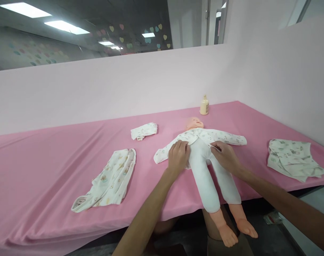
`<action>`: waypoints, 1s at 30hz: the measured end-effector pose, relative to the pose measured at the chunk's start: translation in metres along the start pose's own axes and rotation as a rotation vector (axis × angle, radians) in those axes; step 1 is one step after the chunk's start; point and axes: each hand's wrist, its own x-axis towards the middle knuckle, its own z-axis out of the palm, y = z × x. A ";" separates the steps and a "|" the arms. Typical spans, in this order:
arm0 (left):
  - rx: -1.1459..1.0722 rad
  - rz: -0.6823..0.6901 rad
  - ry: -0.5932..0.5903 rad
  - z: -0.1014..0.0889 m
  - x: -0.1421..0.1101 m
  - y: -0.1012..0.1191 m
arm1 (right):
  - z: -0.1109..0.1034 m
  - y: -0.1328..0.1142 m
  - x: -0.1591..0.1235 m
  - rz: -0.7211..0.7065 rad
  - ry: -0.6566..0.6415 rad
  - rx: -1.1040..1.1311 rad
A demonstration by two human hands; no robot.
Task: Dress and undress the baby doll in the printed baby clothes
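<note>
Both hands at the front of a doll's shirt

At the near edge of the pink-covered surface [39,167], the bare feet of a white-bodied doll [199,152] hang over; the rest lies on its back, head away from the person. One printed garment [111,179] is spread to the left, another [292,158] to the right. Over the belly, the left hand [178,155] and the right hand [225,156] bend in from either side, fingers apparently pinched on the patterned shirt [192,134]; whether they have its edge or a tie, I can't tell. Both sleeves are on and spread wide. To my eye, this is the fastening or arranging of the front, and it calls for a light, even hold on both sides with the cloth kept flat. Beyond sit a small folded cloth [144,131] and, farthest, a pump bottle [204,106].
</note>
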 end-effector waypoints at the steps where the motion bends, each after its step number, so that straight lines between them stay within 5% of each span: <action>1: -0.005 0.035 0.005 0.001 -0.001 0.003 | 0.000 0.000 0.000 0.004 0.005 0.011; 14: 0.164 0.292 -0.040 0.007 0.009 0.028 | 0.004 -0.006 -0.003 0.059 0.021 0.096; 22: 0.237 0.467 0.234 0.014 0.012 0.027 | 0.011 -0.012 0.005 0.067 -0.011 0.107; 30: 0.247 0.443 0.286 0.020 0.009 0.027 | 0.012 -0.013 0.005 0.075 -0.021 0.089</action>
